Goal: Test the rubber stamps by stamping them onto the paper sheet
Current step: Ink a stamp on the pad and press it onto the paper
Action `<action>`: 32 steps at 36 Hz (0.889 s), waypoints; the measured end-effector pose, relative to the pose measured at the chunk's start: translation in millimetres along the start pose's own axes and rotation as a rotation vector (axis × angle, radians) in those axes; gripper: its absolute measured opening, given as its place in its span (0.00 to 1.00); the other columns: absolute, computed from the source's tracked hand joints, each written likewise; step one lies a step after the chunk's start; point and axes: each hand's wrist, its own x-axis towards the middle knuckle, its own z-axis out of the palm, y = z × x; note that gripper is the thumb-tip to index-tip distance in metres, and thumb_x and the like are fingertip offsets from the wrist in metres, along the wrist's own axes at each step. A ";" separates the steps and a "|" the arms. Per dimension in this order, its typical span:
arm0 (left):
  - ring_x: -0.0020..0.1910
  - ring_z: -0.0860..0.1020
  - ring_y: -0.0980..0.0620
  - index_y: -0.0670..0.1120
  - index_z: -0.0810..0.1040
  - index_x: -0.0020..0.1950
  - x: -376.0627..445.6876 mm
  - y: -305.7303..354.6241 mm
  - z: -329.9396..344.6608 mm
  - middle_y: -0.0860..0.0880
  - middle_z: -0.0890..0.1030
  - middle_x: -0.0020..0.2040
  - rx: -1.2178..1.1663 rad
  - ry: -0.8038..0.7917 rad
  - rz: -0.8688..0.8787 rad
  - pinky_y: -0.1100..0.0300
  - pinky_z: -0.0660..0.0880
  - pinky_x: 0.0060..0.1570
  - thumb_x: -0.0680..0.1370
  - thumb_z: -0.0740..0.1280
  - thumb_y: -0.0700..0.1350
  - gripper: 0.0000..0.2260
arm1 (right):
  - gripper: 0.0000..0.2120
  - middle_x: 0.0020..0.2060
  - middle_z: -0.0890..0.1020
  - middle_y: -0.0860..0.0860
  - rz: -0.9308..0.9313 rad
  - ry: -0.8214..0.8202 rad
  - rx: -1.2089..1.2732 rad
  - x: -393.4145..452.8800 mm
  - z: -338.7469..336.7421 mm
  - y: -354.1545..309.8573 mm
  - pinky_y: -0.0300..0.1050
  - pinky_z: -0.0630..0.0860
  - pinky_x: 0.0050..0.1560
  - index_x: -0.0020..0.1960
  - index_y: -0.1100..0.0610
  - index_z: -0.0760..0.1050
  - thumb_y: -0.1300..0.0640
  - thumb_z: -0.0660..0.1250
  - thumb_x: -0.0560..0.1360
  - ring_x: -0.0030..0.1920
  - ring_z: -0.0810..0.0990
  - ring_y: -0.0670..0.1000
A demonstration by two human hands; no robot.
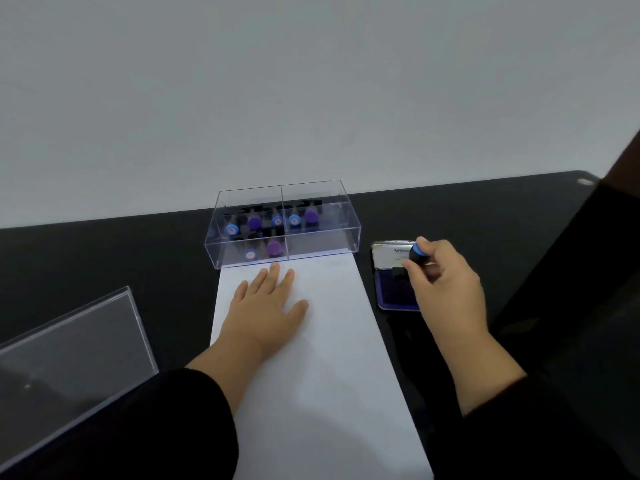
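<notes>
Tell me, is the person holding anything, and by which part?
Yes. The right hand pinches a blue-topped stamp around its dark body just under the cap, over the ink pad. The left hand holds nothing; it lies flat on the paper sheet.

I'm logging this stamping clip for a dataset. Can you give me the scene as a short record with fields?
left hand: flat on the paper, fingers straight
right hand: grips a blue-topped stamp over the ink pad
ink pad: open, right of the paper, blue
box: clear, two compartments, at the paper's far edge; blue and purple stamps inside, more in the left one
lid: clear, at left on the table
paper marks: none clearly visible
</notes>
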 end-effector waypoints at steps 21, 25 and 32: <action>0.77 0.40 0.53 0.54 0.43 0.78 -1.5 0.9 0.5 0.52 0.40 0.78 -0.001 0.005 0.013 0.54 0.38 0.74 0.81 0.46 0.59 0.27 | 0.09 0.42 0.72 0.45 -0.032 -0.104 -0.265 -3.0 5.7 10.2 0.43 0.70 0.39 0.56 0.53 0.73 0.57 0.66 0.76 0.40 0.74 0.50; 0.77 0.40 0.53 0.53 0.42 0.78 -2.0 1.1 0.0 0.51 0.40 0.78 0.004 0.001 0.016 0.54 0.38 0.74 0.82 0.46 0.59 0.27 | 0.08 0.42 0.73 0.46 -0.031 -0.104 -0.292 -2.2 7.5 6.0 0.45 0.71 0.38 0.56 0.53 0.72 0.57 0.65 0.77 0.40 0.74 0.51; 0.77 0.40 0.53 0.53 0.42 0.78 -2.5 1.1 -0.5 0.51 0.40 0.78 0.008 -0.005 0.016 0.54 0.38 0.74 0.82 0.45 0.59 0.27 | 0.07 0.42 0.72 0.46 -0.060 -0.100 -0.301 -6.7 6.5 6.6 0.46 0.73 0.38 0.54 0.54 0.73 0.58 0.64 0.77 0.41 0.74 0.52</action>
